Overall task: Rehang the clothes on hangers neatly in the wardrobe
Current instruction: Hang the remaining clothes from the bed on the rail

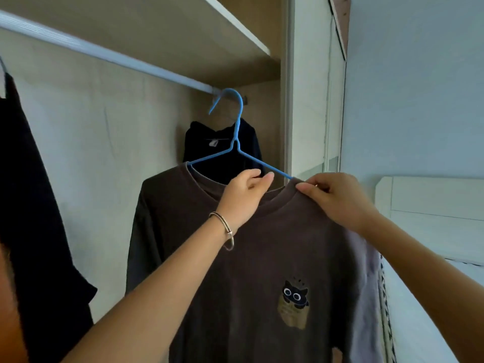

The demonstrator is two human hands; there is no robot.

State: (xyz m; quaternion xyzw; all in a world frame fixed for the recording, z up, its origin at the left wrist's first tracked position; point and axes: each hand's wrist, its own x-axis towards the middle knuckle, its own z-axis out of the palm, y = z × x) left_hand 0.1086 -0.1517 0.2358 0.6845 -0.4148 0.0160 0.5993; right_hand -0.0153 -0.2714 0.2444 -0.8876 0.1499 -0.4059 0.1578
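A dark brown T-shirt with a small cat print on the chest hangs in front of me on a blue wire hanger. The hanger's hook is up near the right end of the white wardrobe rail. Its left arm is inside the shirt's neck; its right arm is bare down to the collar. My left hand, with a bracelet on the wrist, pinches the collar at the neck opening. My right hand pinches the shirt's right shoulder at the collar, where the hanger's arm goes in.
A dark garment hangs behind the shirt at the rail's right end. Another black garment hangs at the far left. A wooden shelf runs above the rail. The wardrobe's white side frame and a bed headboard stand to the right.
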